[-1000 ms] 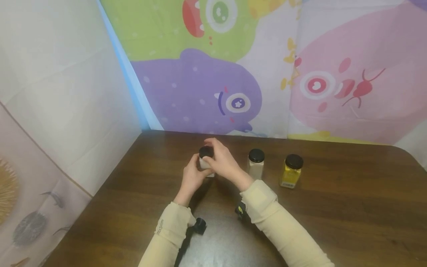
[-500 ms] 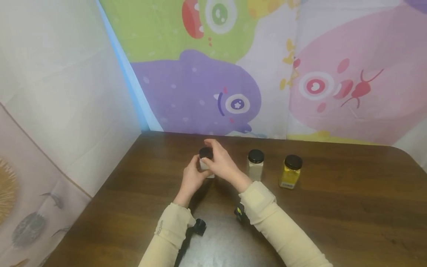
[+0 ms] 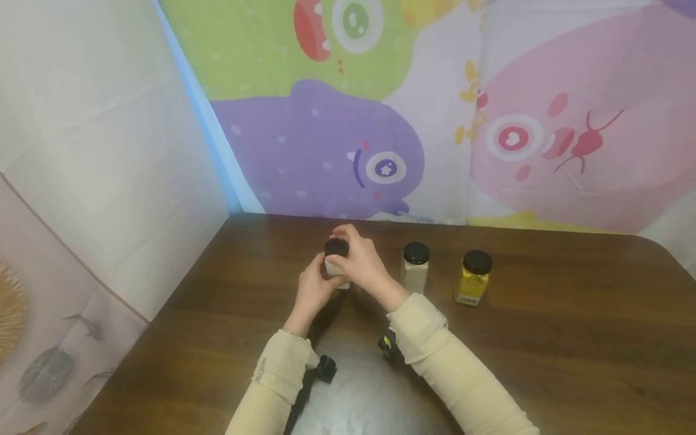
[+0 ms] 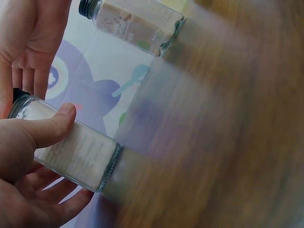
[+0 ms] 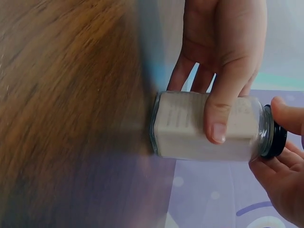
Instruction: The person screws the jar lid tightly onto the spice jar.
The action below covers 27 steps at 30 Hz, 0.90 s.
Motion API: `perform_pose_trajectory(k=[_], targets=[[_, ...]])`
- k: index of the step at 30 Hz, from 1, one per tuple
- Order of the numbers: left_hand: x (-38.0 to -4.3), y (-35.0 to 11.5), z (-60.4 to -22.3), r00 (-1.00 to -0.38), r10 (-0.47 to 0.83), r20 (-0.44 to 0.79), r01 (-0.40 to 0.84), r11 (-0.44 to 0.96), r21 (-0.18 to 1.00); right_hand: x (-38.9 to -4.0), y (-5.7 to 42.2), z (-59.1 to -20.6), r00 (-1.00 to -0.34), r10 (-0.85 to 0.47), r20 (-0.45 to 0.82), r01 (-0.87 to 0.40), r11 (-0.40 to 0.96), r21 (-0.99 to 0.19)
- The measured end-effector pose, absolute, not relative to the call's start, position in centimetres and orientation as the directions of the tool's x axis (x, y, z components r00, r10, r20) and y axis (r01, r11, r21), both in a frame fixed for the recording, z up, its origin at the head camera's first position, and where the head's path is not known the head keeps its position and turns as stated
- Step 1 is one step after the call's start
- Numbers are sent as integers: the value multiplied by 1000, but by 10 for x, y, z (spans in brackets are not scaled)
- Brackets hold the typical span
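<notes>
A square glass jar [image 5: 190,128] of pale powder with a black lid [image 3: 336,248] stands upright on the table, between both hands. My left hand [image 3: 315,287] grips the jar's body, its thumb [image 5: 219,116] across the printed side and the fingers round the back. At the top, my right hand [image 3: 361,260] holds the lid between thumb and fingers, as the right wrist view shows. To the right stands a second black-lidded jar [image 3: 415,272] of pale contents, then a third jar [image 3: 473,281] with something yellow inside. Neither of these is touched.
The brown wooden table [image 3: 571,338] ends at a wall hanging [image 3: 326,151] printed with cartoon creatures behind the jars. A pale wall sheet [image 3: 119,151] borders the left side. Dark wrist cameras [image 3: 326,368] sit under the sleeves.
The hands stay on the same jar and its lid, with only slight motion in the right hand. The jars have not been moved; the head view shifts slightly.
</notes>
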<state>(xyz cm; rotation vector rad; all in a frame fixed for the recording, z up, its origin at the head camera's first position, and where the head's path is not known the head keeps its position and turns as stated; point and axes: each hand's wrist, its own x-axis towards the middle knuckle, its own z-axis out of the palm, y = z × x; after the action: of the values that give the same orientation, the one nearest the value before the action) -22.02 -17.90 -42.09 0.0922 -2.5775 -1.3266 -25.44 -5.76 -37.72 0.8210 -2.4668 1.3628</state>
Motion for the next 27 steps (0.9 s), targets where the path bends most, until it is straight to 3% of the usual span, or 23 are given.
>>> perform_pose_trajectory(k=[10,19,27], targets=[[-222,-175,-425,-946,-215,242,59,619,783,-240,-67,-371,-901,-218,374,-432,511,-743],[-222,-174,-424,-951,-220,215,40,604,796,-238,-71,-373,-904,-188,385,-424,520,-742],[-221,-180,-424,-978,-165,129,22,529,848,-236,-72,-378,-882,-240,405,-467,557,-686]])
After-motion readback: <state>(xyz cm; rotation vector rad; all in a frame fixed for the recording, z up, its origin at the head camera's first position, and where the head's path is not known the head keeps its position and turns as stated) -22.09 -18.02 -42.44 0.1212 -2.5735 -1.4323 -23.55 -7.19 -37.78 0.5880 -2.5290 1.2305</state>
